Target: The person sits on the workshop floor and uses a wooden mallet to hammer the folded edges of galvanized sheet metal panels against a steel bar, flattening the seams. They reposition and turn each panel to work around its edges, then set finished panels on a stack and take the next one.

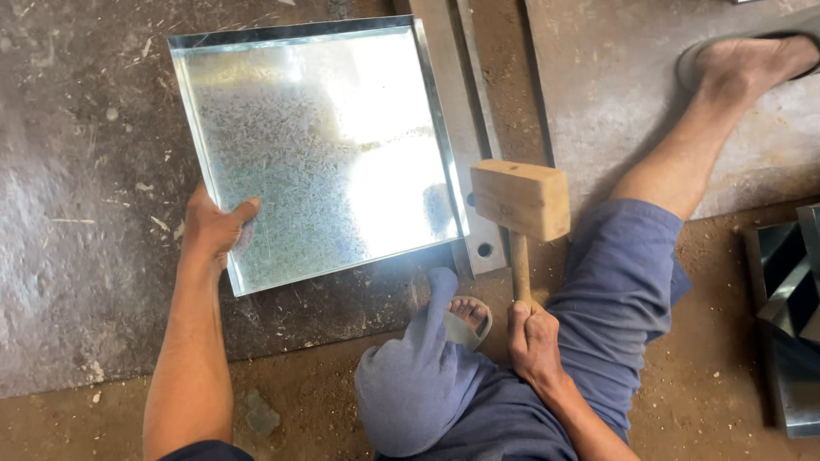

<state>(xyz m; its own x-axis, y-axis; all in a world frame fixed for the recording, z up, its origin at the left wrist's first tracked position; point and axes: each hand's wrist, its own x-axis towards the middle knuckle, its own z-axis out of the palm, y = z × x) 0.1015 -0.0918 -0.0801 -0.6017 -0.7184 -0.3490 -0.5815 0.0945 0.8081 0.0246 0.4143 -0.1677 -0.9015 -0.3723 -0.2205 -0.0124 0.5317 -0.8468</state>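
Gripping, right hand (534, 337): fingers wrapped tight round the lower end of a wooden mallet (521, 205) handle, just above the bent knee in blue trousers (598, 341).
Mallet: handle upright in view, pale block head raised, overlapping the near right corner of the metal tray (316, 145) and the steel bar (465, 128) beside it.
Left hand (213, 229): clasped on the tray's near left edge, thumb laid over the rim onto the inside, other fingers hidden beneath the sheet.
Tray: shallow, square, galvanised, bright glare across its middle; lying on a dark worn metal plate (77, 213), turned slightly, right rim against the steel bar.
Near foot (468, 314): toes in a sandal, tucked between trouser leg and mallet handle, close to the tray's near corner.
Steel bar: long, flat, with holes near its end, running away along the tray's right side.
Far foot (752, 60): in a sandal, resting on a second grey plate at upper right.
Folded sheet pieces (790, 290): dark, stacked at the right edge on dusty ground.
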